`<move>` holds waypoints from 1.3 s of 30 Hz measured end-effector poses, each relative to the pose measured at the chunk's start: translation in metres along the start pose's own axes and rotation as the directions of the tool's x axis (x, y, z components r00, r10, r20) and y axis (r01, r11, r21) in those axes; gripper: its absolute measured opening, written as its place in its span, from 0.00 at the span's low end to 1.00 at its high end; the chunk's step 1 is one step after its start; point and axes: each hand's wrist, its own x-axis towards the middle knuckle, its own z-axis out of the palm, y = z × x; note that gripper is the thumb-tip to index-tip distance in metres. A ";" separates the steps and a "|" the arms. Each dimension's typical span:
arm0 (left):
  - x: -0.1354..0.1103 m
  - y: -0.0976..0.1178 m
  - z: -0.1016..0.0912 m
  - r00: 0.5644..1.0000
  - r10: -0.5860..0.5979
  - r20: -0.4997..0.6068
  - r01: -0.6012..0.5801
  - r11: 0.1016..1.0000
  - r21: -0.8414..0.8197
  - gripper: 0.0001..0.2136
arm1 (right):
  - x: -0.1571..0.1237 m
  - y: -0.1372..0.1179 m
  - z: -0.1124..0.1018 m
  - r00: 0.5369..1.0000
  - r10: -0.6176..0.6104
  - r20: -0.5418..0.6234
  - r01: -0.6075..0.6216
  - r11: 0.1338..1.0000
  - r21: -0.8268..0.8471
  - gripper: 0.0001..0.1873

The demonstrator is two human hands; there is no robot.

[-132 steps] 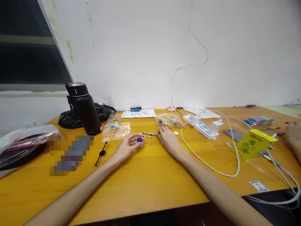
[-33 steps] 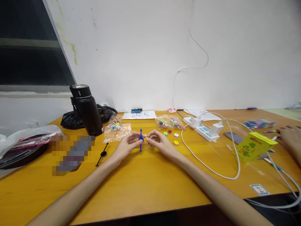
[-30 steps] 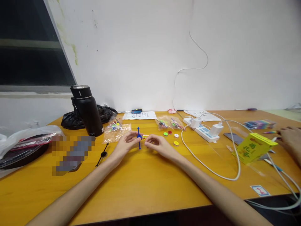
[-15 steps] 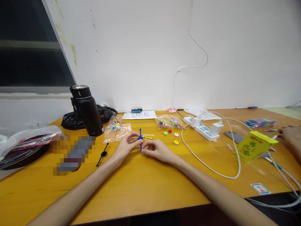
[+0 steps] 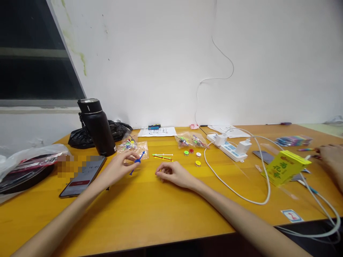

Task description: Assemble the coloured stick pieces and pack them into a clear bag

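Pinched between the thumb and fingers of my left hand [image 5: 119, 167] is a blue spinner arrow [image 5: 137, 161], slanting with its point up to the right. It is held above the table. My right hand [image 5: 175, 174] rests low over the table, fingers loosely bent with a small gap to the thumb, and nothing shows in it. Just beyond lie thin white, green and red-yellow arrow strips [image 5: 163, 157]. To their right are small round discs: green [image 5: 186, 153], red [image 5: 191, 151], white [image 5: 198, 155] and yellow [image 5: 198, 163]. My left forearm mostly covers a black arrow piece [image 5: 107, 188].
On the left stand a black bottle [image 5: 97, 132] and a phone [image 5: 89, 175]. Clear bags of small parts [image 5: 183, 140] lie behind. A white power strip [image 5: 234, 151] with looping cables and a yellow box [image 5: 286, 167] sit right. Another person's hand [image 5: 331, 157] is at the far right.
My left hand has moved left with the blue spinner arrow, which has tilted from upright. My right hand has let go of its lower end and stays near the same spot.
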 end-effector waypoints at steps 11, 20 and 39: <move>-0.015 -0.016 -0.012 0.998 -0.069 0.010 0.055 0.867 0.495 0.10 | -0.001 -0.001 -0.003 1.000 -0.017 -0.005 0.017 0.999 -0.040 0.15; -0.014 -0.010 -0.014 0.998 0.029 -0.059 0.012 0.803 0.595 0.08 | 0.001 0.004 -0.021 0.977 -0.063 -0.202 -0.018 0.926 -0.377 0.12; 0.024 0.036 0.070 0.988 0.124 0.092 -0.124 0.992 -0.003 0.07 | -0.008 0.028 -0.066 0.916 -0.100 -0.388 -0.215 0.694 -0.687 0.08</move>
